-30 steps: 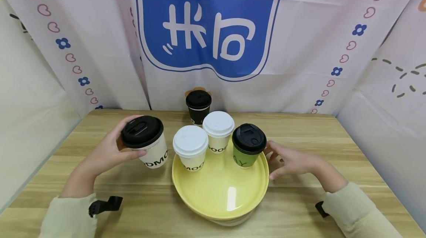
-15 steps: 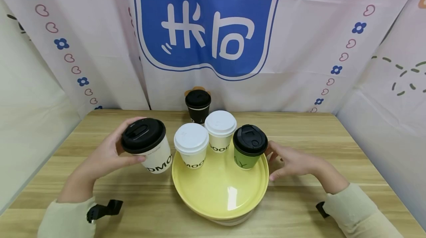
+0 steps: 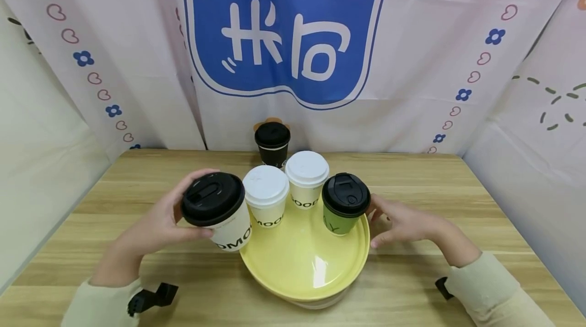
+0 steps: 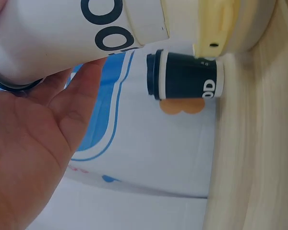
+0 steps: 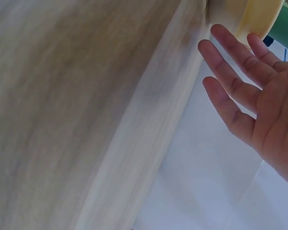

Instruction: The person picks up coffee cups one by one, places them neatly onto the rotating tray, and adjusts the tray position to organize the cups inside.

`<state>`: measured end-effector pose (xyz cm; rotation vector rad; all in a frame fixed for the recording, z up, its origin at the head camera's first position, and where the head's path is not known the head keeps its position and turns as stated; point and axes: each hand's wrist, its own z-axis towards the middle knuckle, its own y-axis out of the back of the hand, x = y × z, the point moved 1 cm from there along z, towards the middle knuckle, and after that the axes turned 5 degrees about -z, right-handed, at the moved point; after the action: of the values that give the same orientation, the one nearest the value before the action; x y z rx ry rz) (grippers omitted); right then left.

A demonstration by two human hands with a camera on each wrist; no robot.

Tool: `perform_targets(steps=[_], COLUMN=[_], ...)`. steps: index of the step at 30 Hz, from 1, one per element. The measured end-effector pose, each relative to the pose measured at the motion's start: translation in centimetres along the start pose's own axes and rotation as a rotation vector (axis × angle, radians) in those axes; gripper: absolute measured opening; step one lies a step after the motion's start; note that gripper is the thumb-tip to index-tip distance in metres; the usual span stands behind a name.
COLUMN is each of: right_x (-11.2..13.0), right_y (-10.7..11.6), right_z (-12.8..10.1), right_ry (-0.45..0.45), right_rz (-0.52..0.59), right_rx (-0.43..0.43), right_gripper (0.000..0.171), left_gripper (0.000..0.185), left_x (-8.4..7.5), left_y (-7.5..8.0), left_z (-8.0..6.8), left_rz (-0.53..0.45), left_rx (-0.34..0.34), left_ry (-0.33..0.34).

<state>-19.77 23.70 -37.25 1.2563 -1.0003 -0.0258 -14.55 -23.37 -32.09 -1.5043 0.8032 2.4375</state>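
My left hand [image 3: 153, 233] grips a white paper coffee cup [image 3: 232, 233] with a black lid, tilted slightly, at the left rim of a round yellow plate [image 3: 302, 271]. In the left wrist view the fingers and palm lie along that cup [image 4: 53, 40]. Two white cups with white lids [image 3: 267, 210] [image 3: 305, 195] stand upright on the plate's far side. At its right stands a green cup [image 3: 338, 221] with a black lid. My right hand [image 3: 400, 220] is beside the plate's right rim, fingers loosely spread; in the right wrist view nothing lies in its palm [image 5: 278, 110].
A black lidded cup [image 3: 273, 154] stands behind the plate, near the back edge of the wooden table [image 3: 192, 291]. The plate sits on a pale round base [image 3: 316, 304]. A printed cloth [image 3: 412, 62] hangs behind the table.
My left hand has carried the black-lidded white cup right and toward me, up to the plate. The cups on the plate have shifted slightly clockwise. My right hand has hardly moved.
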Motion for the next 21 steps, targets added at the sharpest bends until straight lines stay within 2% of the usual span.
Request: perform_targets(steps=[10,17,21], right_x=[0.1,0.3,0.3], right_y=[0.0,0.0,-0.1], right_z=[0.0,-0.1,0.0], right_ry=[0.009,0.007,0.018], right_rz=[-0.01,-0.015,-0.026], right_rx=[0.0,0.002,-0.002], right_gripper=[0.079,0.08,0.082], left_gripper=[0.102,0.101,0.101], left_x=[0.0,0.6,0.6], left_y=[-2.0,-3.3,-4.0], left_z=[0.8,1.2,1.4], left_rz=[-0.021,-0.045,-0.06], left_rx=[0.042,0.078,0.104], left_ry=[-0.01,-0.002,-0.031])
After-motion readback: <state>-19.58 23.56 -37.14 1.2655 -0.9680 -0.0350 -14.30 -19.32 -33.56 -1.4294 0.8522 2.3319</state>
